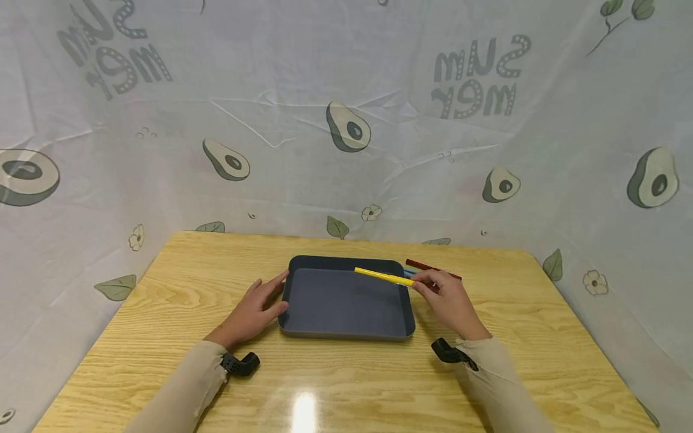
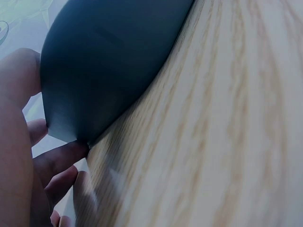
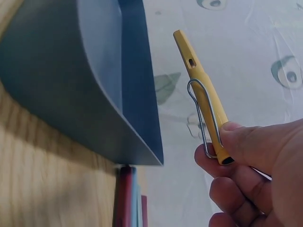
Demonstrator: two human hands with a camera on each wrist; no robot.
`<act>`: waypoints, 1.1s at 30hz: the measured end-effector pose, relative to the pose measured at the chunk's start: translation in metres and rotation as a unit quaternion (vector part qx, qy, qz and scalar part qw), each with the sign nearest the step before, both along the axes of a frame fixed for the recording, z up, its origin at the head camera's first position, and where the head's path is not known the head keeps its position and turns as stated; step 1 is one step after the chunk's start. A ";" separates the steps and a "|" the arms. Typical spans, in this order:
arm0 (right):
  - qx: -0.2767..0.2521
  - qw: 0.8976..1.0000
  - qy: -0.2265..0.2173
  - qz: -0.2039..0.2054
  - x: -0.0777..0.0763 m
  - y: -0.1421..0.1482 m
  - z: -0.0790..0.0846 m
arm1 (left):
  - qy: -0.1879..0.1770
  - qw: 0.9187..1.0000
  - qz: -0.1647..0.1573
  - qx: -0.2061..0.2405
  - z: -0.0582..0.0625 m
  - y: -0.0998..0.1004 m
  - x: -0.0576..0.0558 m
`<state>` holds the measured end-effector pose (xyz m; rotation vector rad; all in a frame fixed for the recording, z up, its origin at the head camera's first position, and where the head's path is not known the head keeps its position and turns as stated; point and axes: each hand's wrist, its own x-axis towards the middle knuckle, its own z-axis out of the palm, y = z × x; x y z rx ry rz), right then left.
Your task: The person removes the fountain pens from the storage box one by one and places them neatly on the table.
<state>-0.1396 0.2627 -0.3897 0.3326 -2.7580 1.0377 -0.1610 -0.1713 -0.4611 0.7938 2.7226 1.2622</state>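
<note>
My right hand (image 1: 446,300) pinches a yellow pen (image 1: 379,276) near one end between thumb and fingertips. The pen is held over the right back part of a dark grey tray (image 1: 346,307), pointing left. A wire clip (image 3: 200,118) runs along the pen's side in the right wrist view. At the tray's left side, my left hand (image 1: 254,313) touches the wall with thumb and fingertips, the fingers fairly straight. Several other pens lie just beyond the tray's right wall, among them a dark red one (image 1: 422,265) and a blue one (image 1: 409,273), partly hidden by my right hand.
The tray stands on a light wooden table (image 1: 335,385). Behind and beside the table hangs a pale curtain (image 1: 303,72) printed with avocados and leaves. Each wrist wears a black band mount (image 1: 240,364).
</note>
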 end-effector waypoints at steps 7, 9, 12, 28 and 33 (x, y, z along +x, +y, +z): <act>-0.003 1.000 -0.012 -0.027 -0.004 0.016 0.001 | 0.003 1.000 -0.001 -0.004 -0.001 0.000 -0.001; -0.005 0.999 -0.014 -0.032 -0.005 0.021 0.000 | 0.002 1.000 -0.002 -0.002 -0.002 0.000 -0.001; -0.005 0.999 -0.015 -0.041 -0.006 0.027 -0.001 | 0.002 1.000 -0.002 -0.003 -0.002 -0.001 -0.001; -0.008 0.997 -0.017 -0.075 -0.028 0.067 -0.008 | 0.002 1.000 0.000 -0.004 -0.001 -0.001 -0.003; 0.014 0.996 -0.018 -0.088 -0.038 0.091 -0.012 | 0.003 1.000 0.001 -0.007 -0.001 -0.001 -0.001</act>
